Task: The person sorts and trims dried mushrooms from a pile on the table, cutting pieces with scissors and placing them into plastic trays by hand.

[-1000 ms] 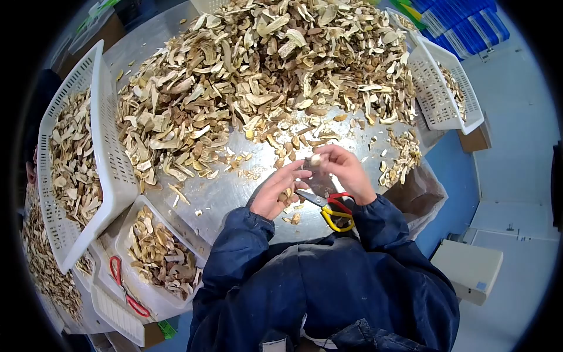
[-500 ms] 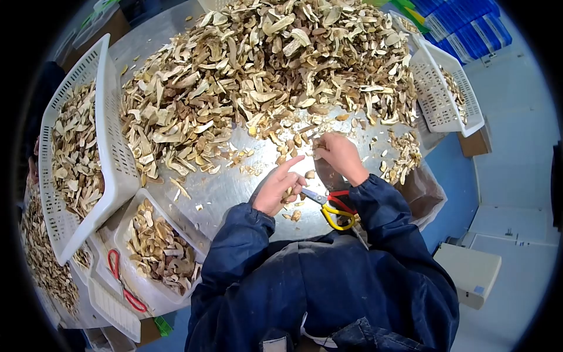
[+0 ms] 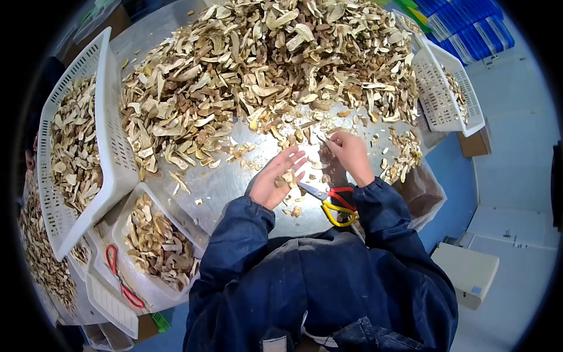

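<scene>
My left hand (image 3: 274, 180) is turned palm up over the metal table, fingers stretched, with small dried mushroom pieces (image 3: 287, 176) held in the palm. To its right, my right hand (image 3: 350, 154) pinches a small pale dried mushroom slice (image 3: 321, 139) at its fingertips, partly hidden. Scissors with red and yellow handles (image 3: 329, 202) lie between my hands and my body, blades pointing at the left hand. Loose crumbs and small pieces lie around both hands. Beyond them rises a large heap of dried mushroom slices (image 3: 252, 76).
A white slotted basket (image 3: 120, 146) of slices stands tilted at left, beside a shallow tray (image 3: 196, 232) of slices and red-handled scissors (image 3: 113, 261). Another white basket (image 3: 434, 100) stands at right, above a lined bin (image 3: 431, 202). A co-worker's hand (image 3: 29, 159) shows at far left.
My left hand has opened from a curled, pointing shape to stretched fingers, showing the pieces in its palm. My right hand has shifted slightly right, its fingertips still pinched.
</scene>
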{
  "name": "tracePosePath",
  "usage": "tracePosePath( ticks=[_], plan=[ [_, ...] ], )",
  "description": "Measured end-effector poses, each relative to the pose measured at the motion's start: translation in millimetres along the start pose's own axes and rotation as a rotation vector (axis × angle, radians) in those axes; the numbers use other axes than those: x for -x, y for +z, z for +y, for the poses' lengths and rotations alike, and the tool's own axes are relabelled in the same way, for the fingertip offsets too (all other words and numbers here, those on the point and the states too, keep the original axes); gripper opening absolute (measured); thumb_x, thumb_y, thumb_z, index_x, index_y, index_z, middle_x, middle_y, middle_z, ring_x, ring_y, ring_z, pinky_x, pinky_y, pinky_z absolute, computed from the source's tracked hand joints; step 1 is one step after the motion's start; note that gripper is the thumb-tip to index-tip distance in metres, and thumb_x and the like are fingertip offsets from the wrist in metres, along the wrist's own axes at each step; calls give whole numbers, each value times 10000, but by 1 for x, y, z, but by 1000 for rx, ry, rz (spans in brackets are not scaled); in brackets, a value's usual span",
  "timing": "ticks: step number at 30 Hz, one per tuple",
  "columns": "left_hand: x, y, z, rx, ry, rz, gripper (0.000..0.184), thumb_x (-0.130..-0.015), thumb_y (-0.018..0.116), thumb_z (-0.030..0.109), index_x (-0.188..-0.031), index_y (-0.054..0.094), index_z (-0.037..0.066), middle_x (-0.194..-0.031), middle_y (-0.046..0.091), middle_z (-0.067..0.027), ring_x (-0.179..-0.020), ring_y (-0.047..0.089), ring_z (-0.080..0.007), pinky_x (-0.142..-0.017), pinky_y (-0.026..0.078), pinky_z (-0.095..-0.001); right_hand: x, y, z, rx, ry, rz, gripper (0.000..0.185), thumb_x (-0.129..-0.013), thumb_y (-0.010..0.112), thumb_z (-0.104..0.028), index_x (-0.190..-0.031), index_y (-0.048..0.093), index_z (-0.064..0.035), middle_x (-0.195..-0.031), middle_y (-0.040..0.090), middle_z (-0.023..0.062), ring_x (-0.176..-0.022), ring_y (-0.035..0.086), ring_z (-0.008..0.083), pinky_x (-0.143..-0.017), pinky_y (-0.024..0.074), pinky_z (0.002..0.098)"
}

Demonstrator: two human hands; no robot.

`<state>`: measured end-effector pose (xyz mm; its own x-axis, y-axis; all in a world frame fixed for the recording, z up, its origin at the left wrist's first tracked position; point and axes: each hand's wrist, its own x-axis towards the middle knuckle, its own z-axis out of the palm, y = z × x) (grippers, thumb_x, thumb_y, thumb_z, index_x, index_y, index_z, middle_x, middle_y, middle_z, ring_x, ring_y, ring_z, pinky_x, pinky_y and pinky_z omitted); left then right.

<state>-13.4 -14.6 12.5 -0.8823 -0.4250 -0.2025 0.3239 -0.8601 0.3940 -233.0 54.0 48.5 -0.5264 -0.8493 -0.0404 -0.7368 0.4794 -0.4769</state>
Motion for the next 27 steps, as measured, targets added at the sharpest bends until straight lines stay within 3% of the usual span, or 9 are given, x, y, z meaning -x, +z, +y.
tracePosePath(
  ticks=[5,8,11,13,15,16,20,24,27],
  plan=[
    [0,1,-1,80,27,57,451,-987,363,207,-1406,306,49,-1410,366,-150,-1300,365,-248,-1045,357,-366,3,2,3,30,-122,72,152,-784,601,-161,-884,646,-56,-831,638,146,-769,616,327,-678,490,399],
    [0,-1,-1,105,2,64,448,-992,361,228,-1406,312,62,-1389,388,-140,-1269,397,-234,-1004,395,-354,11,1,-3,94,-226,-146,170,-783,595,-139,-924,633,-52,-838,618,148,-773,601,335,-688,487,395],
    [1,0,0,68,-48,45,446,-997,357,256,-1403,322,74,-1362,418,-123,-1226,437,-213,-952,433,-337,18,10,-6,38,-183,-121,162,-773,605,-125,-912,628,-45,-818,606,141,-750,592,330,-678,484,380],
    [2,0,1,51,-77,12,450,-999,356,277,-1401,326,77,-1350,435,-111,-1196,465,-198,-927,449,-328,27,-9,-38,-302,-54,-199,189,-774,632,-121,-929,634,-12,-765,625,132,-666,617,246,-615,477,330],
    [2,-2,-2,59,-108,-52,458,-1000,355,298,-1400,325,78,-1347,447,-102,-1167,490,-186,-915,457,-323,25,-17,-41,-535,-74,-478,223,-786,637,-176,-922,644,0,-722,633,130,-635,623,228,-592,474,323],
    [4,5,0,38,-121,38,417,-990,398,286,-1347,395,71,-1236,519,-70,-1049,535,-148,-789,479,-266,21,-17,-41,-446,-86,-400,228,-784,636,-192,-909,647,-2,-716,633,130,-634,624,234,-591,475,325],
    [3,-13,-7,-15,-117,1,233,-966,463,205,-1140,528,64,-942,513,2,-841,502,-85,-585,375,-184,-9,8,-29,-27,-92,-97,218,-775,611,-242,-820,659,-33,-739,646,143,-665,634,286,-599,487,354],
    [5,-6,0,-107,-134,11,276,-982,421,248,-1170,513,68,-977,533,-6,-865,515,-90,-619,410,-199,-12,27,-28,208,-155,4,204,-771,602,-240,-791,649,-42,-742,649,147,-675,634,307,-610,494,378],
    [9,18,7,-81,-136,174,344,-995,368,315,-1215,499,84,-1040,556,-18,-900,531,-102,-651,436,-219,-11,9,-26,-45,-24,-83,205,-767,616,-231,-808,657,-34,-685,634,144,-627,628,289,-579,481,371]
  ],
)
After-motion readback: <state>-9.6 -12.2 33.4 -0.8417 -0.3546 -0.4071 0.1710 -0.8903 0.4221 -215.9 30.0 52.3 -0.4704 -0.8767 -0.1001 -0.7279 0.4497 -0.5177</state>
